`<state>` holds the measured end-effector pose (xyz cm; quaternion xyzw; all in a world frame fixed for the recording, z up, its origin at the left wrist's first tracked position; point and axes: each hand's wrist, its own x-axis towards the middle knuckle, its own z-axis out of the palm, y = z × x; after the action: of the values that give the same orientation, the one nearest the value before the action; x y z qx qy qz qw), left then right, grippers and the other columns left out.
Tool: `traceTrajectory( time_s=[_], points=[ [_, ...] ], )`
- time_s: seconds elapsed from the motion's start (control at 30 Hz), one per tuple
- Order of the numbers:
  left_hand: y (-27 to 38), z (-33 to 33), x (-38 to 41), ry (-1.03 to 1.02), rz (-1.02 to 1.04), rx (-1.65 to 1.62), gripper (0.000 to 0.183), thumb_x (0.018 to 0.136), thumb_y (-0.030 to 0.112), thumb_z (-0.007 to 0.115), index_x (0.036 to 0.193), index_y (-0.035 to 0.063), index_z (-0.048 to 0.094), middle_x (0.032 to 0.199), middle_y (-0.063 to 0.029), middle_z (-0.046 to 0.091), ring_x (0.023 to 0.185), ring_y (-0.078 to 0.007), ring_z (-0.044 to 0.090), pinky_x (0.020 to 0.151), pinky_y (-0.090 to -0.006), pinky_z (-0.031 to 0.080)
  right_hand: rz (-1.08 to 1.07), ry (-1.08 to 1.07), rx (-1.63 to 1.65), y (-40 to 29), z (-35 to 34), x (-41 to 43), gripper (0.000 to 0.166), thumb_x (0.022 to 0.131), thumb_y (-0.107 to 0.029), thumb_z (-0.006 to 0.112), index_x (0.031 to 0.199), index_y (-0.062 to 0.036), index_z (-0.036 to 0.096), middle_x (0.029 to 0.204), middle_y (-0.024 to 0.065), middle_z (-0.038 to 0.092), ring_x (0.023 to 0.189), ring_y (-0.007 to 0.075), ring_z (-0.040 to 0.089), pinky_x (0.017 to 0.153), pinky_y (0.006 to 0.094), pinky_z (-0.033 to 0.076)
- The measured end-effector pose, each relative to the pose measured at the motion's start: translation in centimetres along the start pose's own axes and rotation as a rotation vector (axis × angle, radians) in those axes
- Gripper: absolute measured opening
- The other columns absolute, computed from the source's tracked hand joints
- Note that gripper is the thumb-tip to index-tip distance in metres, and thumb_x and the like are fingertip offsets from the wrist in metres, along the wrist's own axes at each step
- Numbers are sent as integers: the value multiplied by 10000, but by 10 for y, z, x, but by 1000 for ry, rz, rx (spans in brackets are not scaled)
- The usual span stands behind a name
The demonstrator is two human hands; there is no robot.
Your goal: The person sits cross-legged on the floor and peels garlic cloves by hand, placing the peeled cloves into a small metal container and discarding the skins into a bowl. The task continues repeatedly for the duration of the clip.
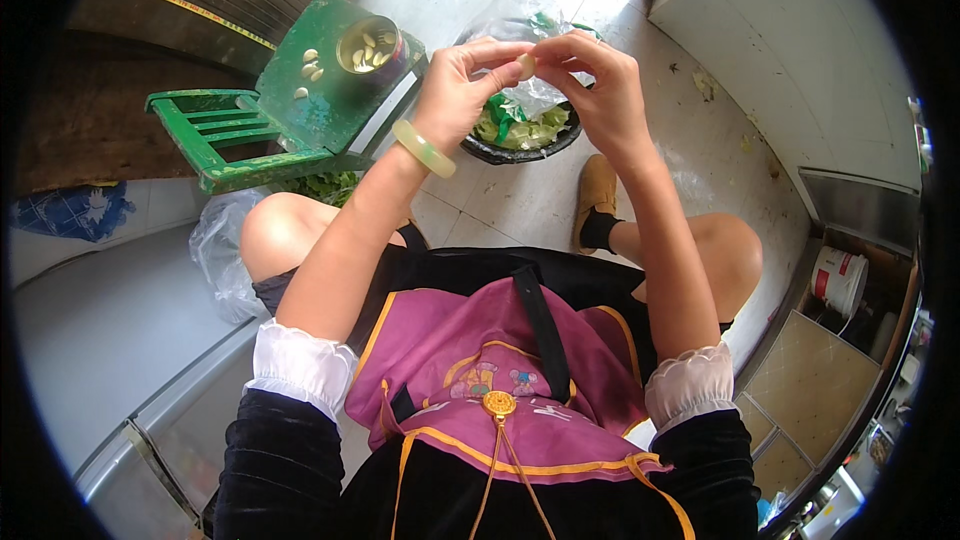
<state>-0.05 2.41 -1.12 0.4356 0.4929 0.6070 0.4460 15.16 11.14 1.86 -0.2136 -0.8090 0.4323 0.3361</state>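
Observation:
A garlic clove (526, 66) is held between my two hands, above a black bin (517, 154) lined with clear plastic that holds green leaf scraps (529, 133). My left hand (469, 82) pinches the clove between thumb and fingers; a pale green bangle (424, 148) circles that wrist. The fingertips of my right hand (592, 79) meet the clove from the other side, and whether they grip the clove or its skin cannot be told. Left of the hands, a round tin (369, 46) with several peeled cloves stands on a green wooden chair (330, 116). Several loose cloves (310, 70) lie beside it on the seat.
A clear plastic bag (229, 255) and leafy greens (326, 186) are on the floor by my left knee. A grey-white appliance (142, 337) stands at the left. Pale cabinet panels (795, 52) run along the right, with a white bucket (838, 281) in a low recess.

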Motion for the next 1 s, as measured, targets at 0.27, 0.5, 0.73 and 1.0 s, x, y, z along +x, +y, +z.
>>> traceTrajectory(
  time_s=[0.27, 0.5, 0.73, 1.0],
  points=[
    [4, -3, -2, -30, -72, -64, 211, 855, 81, 635, 1046, -4, 657, 951, -62, 670, 866, -115, 624, 806, -244, 505, 39, -46, 28, -5, -3, -1, 118, 743, 53, 672, 847, 8, 637, 767, 41, 650, 759, 118, 647, 704, 241, 523],
    [6, -4, -1, -15, -78, -79, 204, 853, 91, 641, 1031, -6, 663, 931, -67, 678, 829, -112, 631, 780, -244, 512, 40, 16, 36, -6, 1, -3, 84, 752, 53, 669, 819, 19, 630, 763, 38, 647, 740, 106, 637, 692, 232, 517],
    [7, -5, -1, -20, -81, -100, 203, 855, 95, 640, 1031, -5, 662, 939, -77, 682, 815, -122, 636, 768, -249, 517, 58, 44, 48, -7, 3, -3, 85, 744, -2, 693, 808, -2, 638, 740, 51, 663, 701, 119, 647, 676, 245, 526],
    [11, -4, -1, 22, -93, -119, 200, 848, 111, 651, 1019, 10, 673, 942, -71, 683, 830, -117, 631, 777, -243, 510, 63, 104, 141, -8, 4, -2, 93, 756, 10, 685, 837, 7, 640, 773, 50, 672, 722, 119, 651, 679, 257, 541]
  ],
)
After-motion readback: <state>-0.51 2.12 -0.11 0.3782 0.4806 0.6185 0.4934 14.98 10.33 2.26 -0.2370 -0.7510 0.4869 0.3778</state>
